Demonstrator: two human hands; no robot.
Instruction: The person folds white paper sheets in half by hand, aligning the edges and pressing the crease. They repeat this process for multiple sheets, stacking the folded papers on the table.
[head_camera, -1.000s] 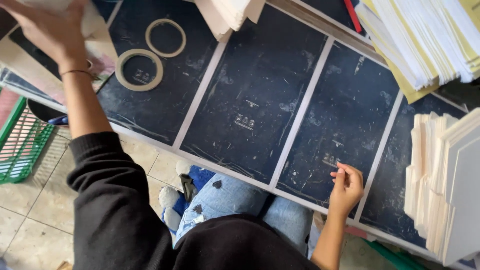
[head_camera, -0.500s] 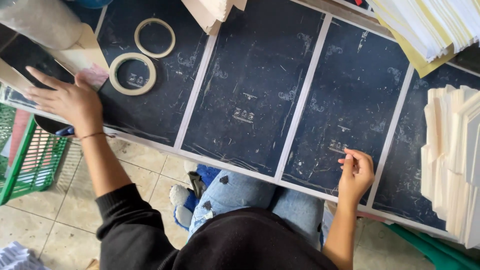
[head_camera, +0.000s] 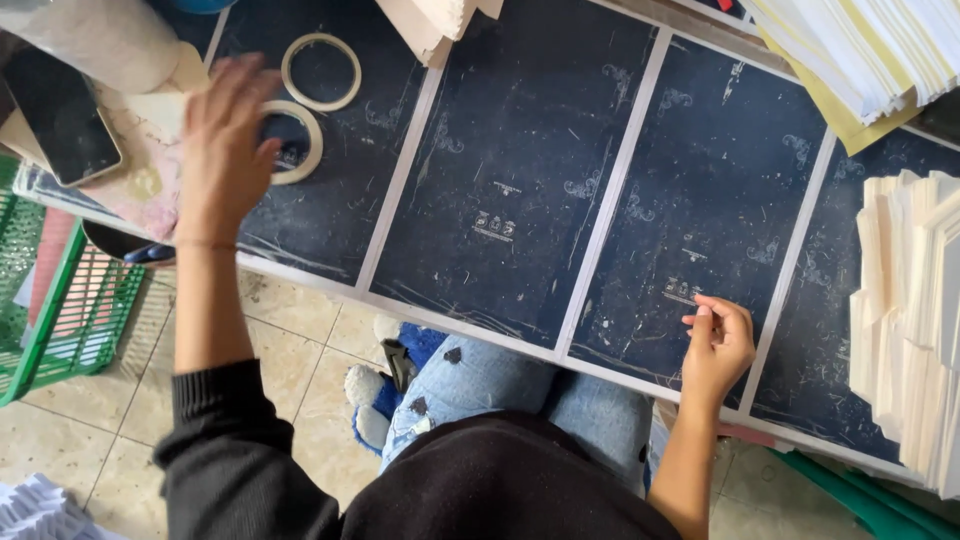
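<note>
Desk (head_camera: 520, 150): dark blue panels divided by pale strips, scuffed; it spanned the view and carried everything within arm's reach of the seated person.

Card stacks (head_camera: 910, 320): pale sheets piled at the right edge, apart from the hands; a white-and-yellow paper pile (head_camera: 860, 50) lay at the top right.

Basket (head_camera: 50, 300): green, on the tiled floor below the desk's left end.

Left hand (head_camera: 225, 140): blurred, fingers (head_camera: 235, 80) spread apart, palm down over the near edge of a tape roll.

Phone (head_camera: 62, 115): face up on a pinkish sheet, just left of that hand.

Tape roll (head_camera: 300, 150): flat on the desk, partly under the left hand's fingers; whether touching could not be told. A second roll (head_camera: 321, 72) lay just beyond.

Right hand (head_camera: 718, 345): at the desk's near edge, fingers curled together, thumb to forefinger; anything pinched was too small to see.
</note>
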